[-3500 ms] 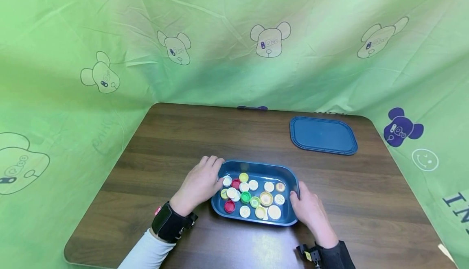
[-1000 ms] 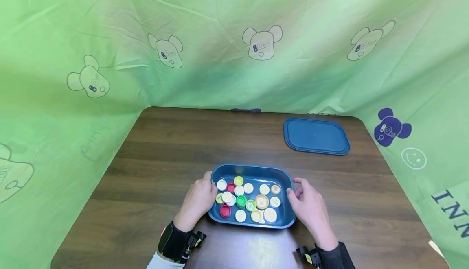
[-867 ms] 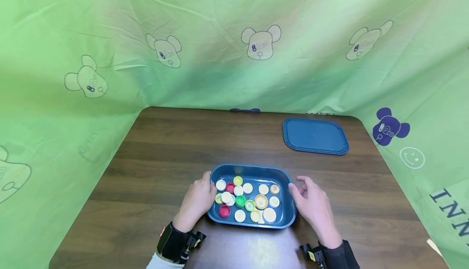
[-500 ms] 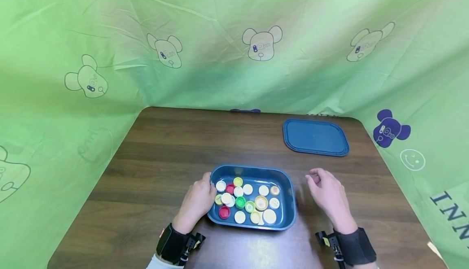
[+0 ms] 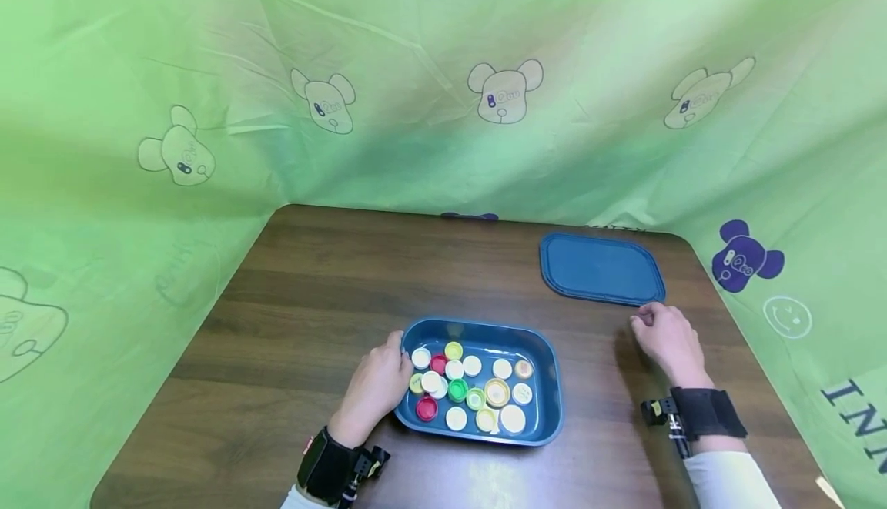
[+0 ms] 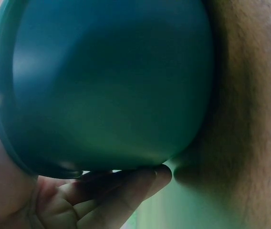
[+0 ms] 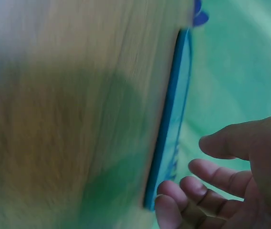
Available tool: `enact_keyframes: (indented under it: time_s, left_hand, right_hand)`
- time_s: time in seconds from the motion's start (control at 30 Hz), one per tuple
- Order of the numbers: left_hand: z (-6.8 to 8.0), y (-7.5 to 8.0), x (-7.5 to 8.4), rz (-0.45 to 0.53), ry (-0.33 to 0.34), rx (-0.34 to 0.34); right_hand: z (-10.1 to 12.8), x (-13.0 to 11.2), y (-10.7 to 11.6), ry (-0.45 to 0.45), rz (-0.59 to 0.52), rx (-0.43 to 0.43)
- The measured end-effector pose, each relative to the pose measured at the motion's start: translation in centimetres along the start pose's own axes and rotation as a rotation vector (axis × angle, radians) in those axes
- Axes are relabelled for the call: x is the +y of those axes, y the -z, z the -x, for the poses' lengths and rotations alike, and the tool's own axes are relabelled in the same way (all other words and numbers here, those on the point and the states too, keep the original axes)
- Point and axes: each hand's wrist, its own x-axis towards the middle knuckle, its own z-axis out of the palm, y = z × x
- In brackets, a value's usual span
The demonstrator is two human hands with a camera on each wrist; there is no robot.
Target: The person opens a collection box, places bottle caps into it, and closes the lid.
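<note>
Blue tray point(image 5: 547, 386) of bottle caps point(image 5: 471, 386) at 6 o'clock on desk point(image 5: 333, 293). Left hand point(image 5: 374, 390) at its 9 o'clock wall, fingers point(image 6: 126, 191) curled under it. Right hand point(image 5: 668, 339), fingers point(image 7: 192, 188) relaxed and grasping nothing, near blue lid point(image 5: 599, 269) at 2 o'clock.

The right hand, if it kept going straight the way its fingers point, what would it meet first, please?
Most likely the blue lid: the right hand points at its near edge, fingertips close to it; whether they touch is unclear.
</note>
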Motion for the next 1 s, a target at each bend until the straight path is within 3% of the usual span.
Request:
enact_keyframes:
  time_s: [0.2, 0.43, 0.73, 1.0]
  left_hand:
    - [0.2, 0.0, 0.0, -0.004, 0.002, -0.004]
    - [0.3, 0.2, 0.0, -0.038, -0.034, 0.044]
    - [0.5, 0.2, 0.0, -0.029, -0.037, 0.029]
    - [0.4, 0.2, 0.1, -0.017, -0.026, 0.016]
  right_hand:
    - [-2.3, 2.4, -0.2, -0.008, 0.028, -0.018]
    - [-3.9, 3.8, -0.9, 0.036, 0.082, -0.067]
    - [-4.6, 4.0, -0.8, 0.181, 0.148, -0.068]
    - [-5.8, 3.7, -0.2, 0.258, 0.221, -0.122]
